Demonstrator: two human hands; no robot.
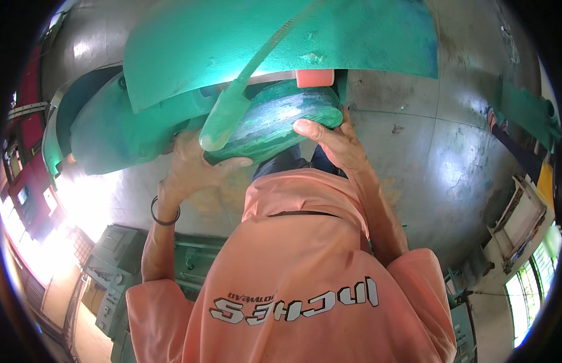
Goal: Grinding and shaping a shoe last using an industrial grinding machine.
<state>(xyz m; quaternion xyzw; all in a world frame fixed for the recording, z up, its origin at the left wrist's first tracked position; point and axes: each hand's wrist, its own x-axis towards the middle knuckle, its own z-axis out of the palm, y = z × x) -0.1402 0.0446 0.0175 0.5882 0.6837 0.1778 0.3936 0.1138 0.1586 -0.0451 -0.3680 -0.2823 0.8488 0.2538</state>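
A thick, rounded green piece (281,115) with a streaked, shiny face lies between my two hands, just below the edge of a large green machine cover (281,36). My left hand (196,163) is closed on its left end, thumb along the lower edge and fingers partly hidden. At the right end, my right hand (338,142) grips it with the thumb on top and the other fingers behind. A translucent green paddle-shaped head (223,118) on a flexible neck hangs in front of the piece's left part. What kind of piece it is, I cannot tell.
A pinkish-red block (315,78) sits under the cover's edge, right above the piece. Rounded green housing (123,124) stands to the left. Grey machine controls (114,281) are at lower left. Another person's leg (516,145) shows at far right on the grey floor (450,157).
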